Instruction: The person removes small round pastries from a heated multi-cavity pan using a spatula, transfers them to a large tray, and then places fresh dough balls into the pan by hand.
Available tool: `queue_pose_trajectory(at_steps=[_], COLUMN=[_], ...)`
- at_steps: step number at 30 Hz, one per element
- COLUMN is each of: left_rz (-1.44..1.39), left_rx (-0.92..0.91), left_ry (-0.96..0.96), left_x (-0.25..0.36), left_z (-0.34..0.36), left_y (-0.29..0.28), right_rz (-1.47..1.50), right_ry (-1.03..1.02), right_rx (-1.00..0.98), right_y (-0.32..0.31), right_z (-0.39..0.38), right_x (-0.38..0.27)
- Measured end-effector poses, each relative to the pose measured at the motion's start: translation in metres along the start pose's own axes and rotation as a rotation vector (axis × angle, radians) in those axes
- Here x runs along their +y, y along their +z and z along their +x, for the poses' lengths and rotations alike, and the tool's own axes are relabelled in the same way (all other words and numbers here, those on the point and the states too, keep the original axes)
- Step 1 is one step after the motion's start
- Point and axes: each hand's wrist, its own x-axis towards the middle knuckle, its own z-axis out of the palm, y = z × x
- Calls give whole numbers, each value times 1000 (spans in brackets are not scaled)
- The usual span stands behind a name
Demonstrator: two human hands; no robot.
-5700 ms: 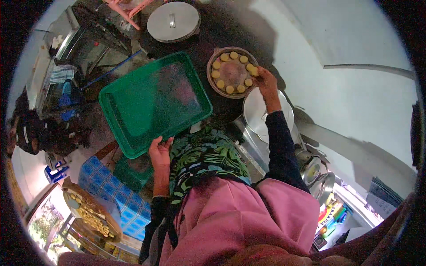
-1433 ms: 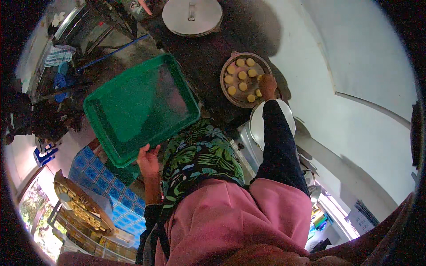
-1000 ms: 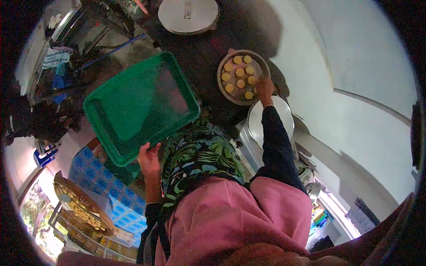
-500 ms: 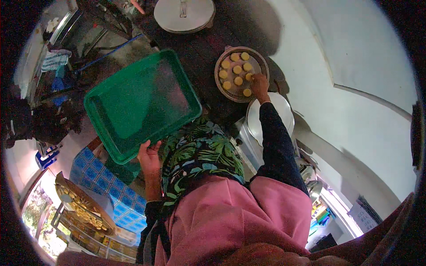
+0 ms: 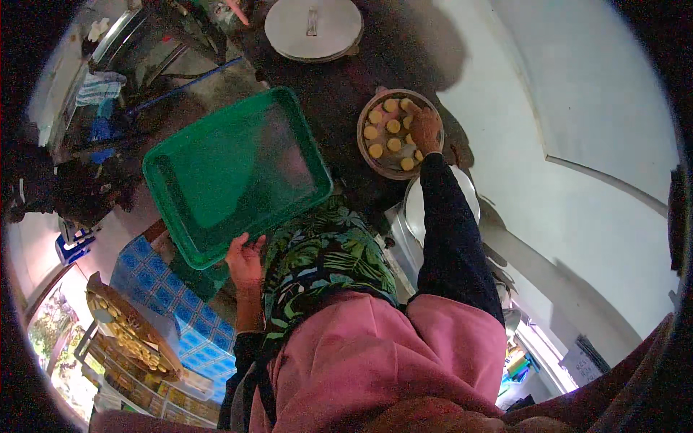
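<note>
My right hand [image 5: 426, 131] is over the right side of a round, brown-rimmed pan [image 5: 363, 155]. Its fingers are bent down together among several small round yellowish dough pieces [image 5: 393, 126], and the hand hides whatever lies between the fingertips. My left hand [image 5: 246, 261] is at the near edge of a large rectangular green tray [image 5: 231, 169], thumb and fingers apart. It does not appear to grip the rim.
Beyond the pan stands a round vessel with a pale lid [image 5: 314, 29]. A silver lid or pot [image 5: 413, 206] lies below my right forearm. To the left are a blue checked cloth [image 5: 148, 278] and a basket of pale pieces [image 5: 133, 332]. A white wall [image 5: 498, 144] bounds the right.
My right hand has shifted from the pan's lower right toward its upper right, uncovering a dough piece near the lower right rim. The left hand stays beside the tray. The view has shifted slightly.
</note>
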Motion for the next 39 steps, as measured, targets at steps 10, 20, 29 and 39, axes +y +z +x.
queue_pose_trajectory(at_steps=[10, 20, 29, 39], left_rz=[127, 26, -2, 174], left_rx=[-144, -33, -38, -111], left_ry=[247, 31, 21, 151], left_x=[-7, 3, 3, -4], left_z=[-3, 5, 1, 6], left_y=[1, 21, 6, -1], right_rz=[-23, -174, -84, 74], right_ry=[62, 136, 185, -200], right_rx=[133, 139, -120, 230], right_y=[26, 58, 16, 12], right_z=[-19, -53, -51, -8], right_x=[27, 76, 31, -12])
